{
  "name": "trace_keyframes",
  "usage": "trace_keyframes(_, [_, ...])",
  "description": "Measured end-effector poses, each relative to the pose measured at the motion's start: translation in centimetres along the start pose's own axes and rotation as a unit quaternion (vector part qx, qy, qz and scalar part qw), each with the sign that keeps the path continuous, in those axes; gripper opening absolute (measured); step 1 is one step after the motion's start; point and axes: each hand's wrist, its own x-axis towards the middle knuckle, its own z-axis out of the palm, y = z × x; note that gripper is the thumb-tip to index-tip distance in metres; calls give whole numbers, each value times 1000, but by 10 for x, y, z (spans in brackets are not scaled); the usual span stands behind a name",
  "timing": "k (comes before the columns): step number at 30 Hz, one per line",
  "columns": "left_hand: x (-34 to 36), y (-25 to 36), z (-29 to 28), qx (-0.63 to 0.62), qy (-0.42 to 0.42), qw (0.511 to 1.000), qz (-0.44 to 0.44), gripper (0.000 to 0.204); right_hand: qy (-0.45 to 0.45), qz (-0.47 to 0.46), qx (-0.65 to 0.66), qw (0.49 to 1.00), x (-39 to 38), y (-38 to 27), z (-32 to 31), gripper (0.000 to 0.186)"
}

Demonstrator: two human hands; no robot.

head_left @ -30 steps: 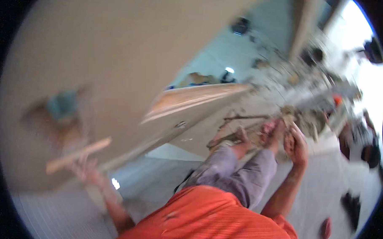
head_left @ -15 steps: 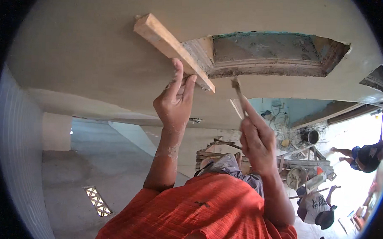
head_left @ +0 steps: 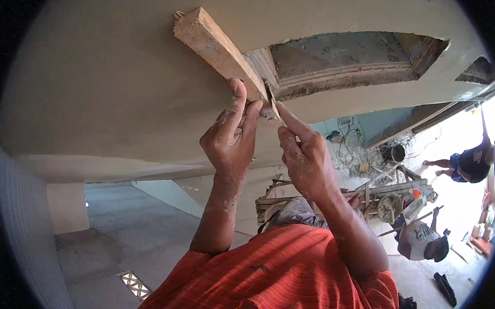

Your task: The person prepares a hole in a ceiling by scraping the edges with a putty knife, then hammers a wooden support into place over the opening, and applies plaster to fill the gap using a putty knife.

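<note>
A rough wooden batten (head_left: 212, 41) lies slanted against a plastered surface (head_left: 119, 84), along the left side of a framed recess (head_left: 338, 57) with grimy, moulded edges. My left hand (head_left: 230, 137) presses and grips the batten's lower end with thumb and fingertips, its skin dusted with plaster. My right hand (head_left: 304, 156) is closed on a thin flat tool (head_left: 273, 106), index finger along it, with the tool's tip at the recess's lower left corner, right beside the batten.
Beyond my arms are a wooden scaffold (head_left: 382, 186), a black bucket (head_left: 397, 152), tangled debris and two other people (head_left: 471, 159), one in a white shirt (head_left: 419, 242) with a long stick. A second recess (head_left: 474, 70) is at the right.
The view has steadied from a blurred swing. The batten was carried up to the surface; since half a second ago my right hand has moved up-left, bringing the tool to the batten's edge.
</note>
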Motion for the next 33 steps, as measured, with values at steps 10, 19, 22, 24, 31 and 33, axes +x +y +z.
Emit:
trace_keyframes(10, [-1, 3, 1, -6, -8, 999, -46, 56, -42, -6, -28, 999, -16, -7, -16, 46])
trace_keyframes(19, [-5, 5, 2, -55, -12, 994, -89, 70, -37, 45, 36, 998, -10, -4, -32, 43])
trace_keyframes(22, [-5, 7, 2, -51, -12, 995, -87, 70, -23, 0, 2, 1000, 3, -4, -28, 43])
trace_keyframes(24, [-5, 8, 1, -53, -15, 995, -89, 70, -37, -4, -2, 999, 7, -5, -26, 43])
trace_keyframes(31, [-8, 5, 4, -72, -10, 991, -115, 70, -21, -33, -34, 999, -4, -9, -22, 44])
trace_keyframes(33, [-8, 3, 1, -60, -11, 992, -112, 71, -65, -6, -22, 998, -15, -8, -37, 46])
